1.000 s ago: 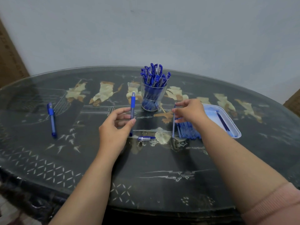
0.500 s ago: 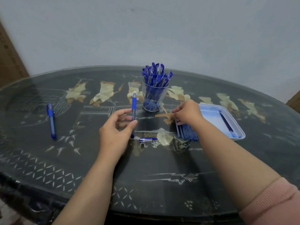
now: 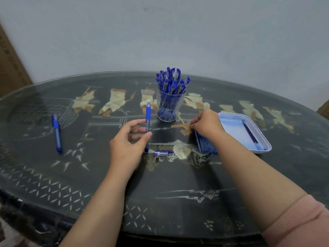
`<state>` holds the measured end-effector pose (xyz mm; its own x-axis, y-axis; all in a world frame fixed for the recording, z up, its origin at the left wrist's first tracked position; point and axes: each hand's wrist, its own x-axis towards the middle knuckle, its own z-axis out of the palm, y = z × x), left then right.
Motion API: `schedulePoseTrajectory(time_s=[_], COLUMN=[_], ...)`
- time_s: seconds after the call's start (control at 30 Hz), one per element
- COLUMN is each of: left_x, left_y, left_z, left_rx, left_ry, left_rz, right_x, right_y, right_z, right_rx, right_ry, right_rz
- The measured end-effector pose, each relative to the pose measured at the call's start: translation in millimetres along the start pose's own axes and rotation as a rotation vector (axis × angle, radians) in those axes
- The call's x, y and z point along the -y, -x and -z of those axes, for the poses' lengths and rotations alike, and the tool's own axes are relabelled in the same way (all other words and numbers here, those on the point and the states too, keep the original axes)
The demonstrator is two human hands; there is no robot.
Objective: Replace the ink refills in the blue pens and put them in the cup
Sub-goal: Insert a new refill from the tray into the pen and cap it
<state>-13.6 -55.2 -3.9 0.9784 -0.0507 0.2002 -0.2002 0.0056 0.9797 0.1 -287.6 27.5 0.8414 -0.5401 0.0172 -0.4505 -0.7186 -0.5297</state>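
Now the right hand (image 3: 207, 124) has sunk onto the refills (image 3: 207, 147) beside the tray (image 3: 267, 147), pinching at their far end, while the left hand (image 3: 126, 147) still pinches the uncapped pen (image 3: 148, 114) upright near the cup (image 3: 170, 107), so a fresh refill seems next.

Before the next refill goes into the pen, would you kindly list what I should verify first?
1. Left hand holds the pen upright: ok.
2. Right hand is at the refill pile: ok.
3. Only one refill pinched: cannot tell, the hand hides it.
4. Old refill already out of the pen: cannot tell.
5. Cap lies close beside the left hand: ok.
6. Cup has room for another pen: cannot tell, it looks packed.
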Motion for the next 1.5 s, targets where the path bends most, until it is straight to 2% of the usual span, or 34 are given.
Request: schedulePoseTrajectory(time_s=[0.6,0.8,0.9,1.07,1.3,1.5], left_x=[-1,-8,-13,-21,-21,-20], left_y=[1,6,12,25,38,38], left_z=[0,0,-3,-14,-27,-26], left_rx=[-0.006,0.016,0.041,0.081,0.075,0.078], left_ry=[-0.002,0.002,-0.003,0.015,-0.005,-0.012], left_rz=[0.004,-0.023,-0.052,-0.096,-0.111,-0.114], right_x=[1,-20,-49,-88,-105,-110], right_y=[7,20,26,28,29,24], right_z=[-4,24,46,69,72,66], right_rx=[-0.054,-0.226,-0.303,-0.32,-0.163,-0.162], right_ry=[-0.041,-0.185,-0.114,0.018,0.251,0.296], right_rz=[0.03,0.061,-0.014,-0.177,-0.18,-0.191])
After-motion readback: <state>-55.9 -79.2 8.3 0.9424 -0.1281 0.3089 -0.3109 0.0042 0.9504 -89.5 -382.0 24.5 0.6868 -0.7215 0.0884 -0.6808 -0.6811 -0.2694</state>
